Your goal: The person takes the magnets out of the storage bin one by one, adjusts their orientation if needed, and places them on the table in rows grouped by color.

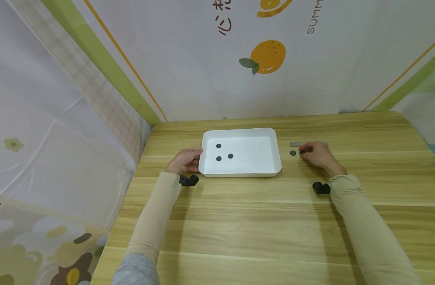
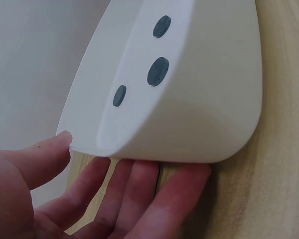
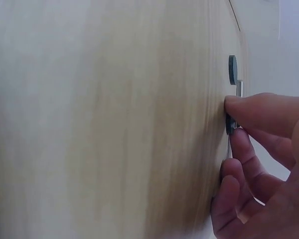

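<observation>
A shallow white tray lies on the table with three dark round discs, one being the nearer disc, toward its left end. My left hand holds the tray's left end. In the left wrist view the thumb lies at the rim and the fingertips touch the outer wall. To the right of the tray, my right hand pinches a dark disc between thumb and index finger, close to the tabletop. A second loose disc lies just left of that hand.
A flat grey rectangular piece lies behind the loose disc, and another grey piece shows partly behind the right hand. The wooden table ends at a printed cloth along the back. Cloth also hangs at the left.
</observation>
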Demonstrator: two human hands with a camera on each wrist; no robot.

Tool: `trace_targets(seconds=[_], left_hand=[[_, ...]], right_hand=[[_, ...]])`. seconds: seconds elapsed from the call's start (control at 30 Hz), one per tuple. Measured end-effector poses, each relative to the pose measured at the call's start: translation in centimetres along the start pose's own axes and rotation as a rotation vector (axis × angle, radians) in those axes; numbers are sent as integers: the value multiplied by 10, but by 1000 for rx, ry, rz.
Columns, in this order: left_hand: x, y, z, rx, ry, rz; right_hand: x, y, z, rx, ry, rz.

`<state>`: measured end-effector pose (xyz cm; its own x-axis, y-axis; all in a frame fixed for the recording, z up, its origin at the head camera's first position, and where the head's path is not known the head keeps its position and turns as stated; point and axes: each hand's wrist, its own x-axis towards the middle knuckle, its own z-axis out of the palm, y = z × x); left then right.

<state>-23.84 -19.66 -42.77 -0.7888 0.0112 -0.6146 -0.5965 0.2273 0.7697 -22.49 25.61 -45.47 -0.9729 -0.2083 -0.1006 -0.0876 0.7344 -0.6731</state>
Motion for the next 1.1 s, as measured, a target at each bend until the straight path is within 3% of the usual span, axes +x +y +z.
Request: trace_targets(seconds=[0.7,0.93,1.1], left_hand=[[2,1,1,4,-1,-4],[1,0,0,18,-7,6],[0,-2,-1,14,-10,9]], right_hand=[[-1,-1,-2,7,5,19],[-3,-1,-3,8,56,17],[0,-2,1,68,115,20]])
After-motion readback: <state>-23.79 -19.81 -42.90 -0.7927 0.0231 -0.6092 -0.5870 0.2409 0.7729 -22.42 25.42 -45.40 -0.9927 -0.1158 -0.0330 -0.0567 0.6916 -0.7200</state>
